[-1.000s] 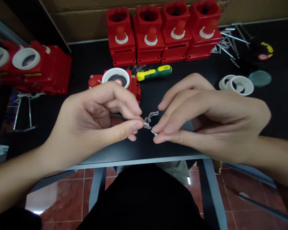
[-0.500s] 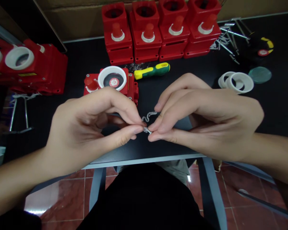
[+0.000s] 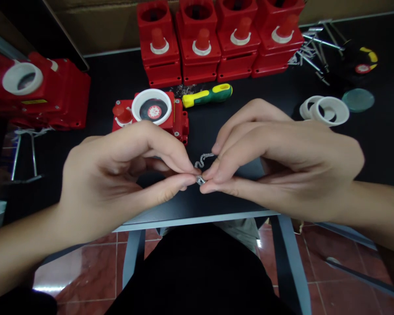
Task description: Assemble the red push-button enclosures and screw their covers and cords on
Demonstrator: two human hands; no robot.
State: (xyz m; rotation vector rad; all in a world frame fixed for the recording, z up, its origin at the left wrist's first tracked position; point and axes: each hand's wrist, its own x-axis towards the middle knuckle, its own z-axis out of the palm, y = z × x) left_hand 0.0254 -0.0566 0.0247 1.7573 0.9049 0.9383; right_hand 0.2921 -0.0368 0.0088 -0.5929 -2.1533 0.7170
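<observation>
Between my fingertips is a small silvery metal piece (image 3: 200, 180), and a thin chain (image 3: 202, 160) curls up behind it. My left hand (image 3: 128, 175) pinches the piece from the left with thumb and forefinger. From the right, my right hand (image 3: 282, 162) pinches it the same way, its other fingers curled near the chain. Fingertips cover much of the piece, so its exact kind is unclear. Just beyond my left hand lies a red housing (image 3: 181, 114) with a white ring (image 3: 134, 106) around a dark disc and a red knob.
Several red housings (image 3: 200, 65) stand in a row at the back; more red housings (image 3: 72, 96) stand at left. A green-yellow screwdriver handle (image 3: 210, 95) lies in the middle. At right are white rings (image 3: 335, 111), a glass disc (image 3: 358, 100) and metal hammers or rods (image 3: 325, 46).
The small metal piece has turned slightly between my fingertips and shows more of its face. Both hands keep their pinch, and the view has shifted a little.
</observation>
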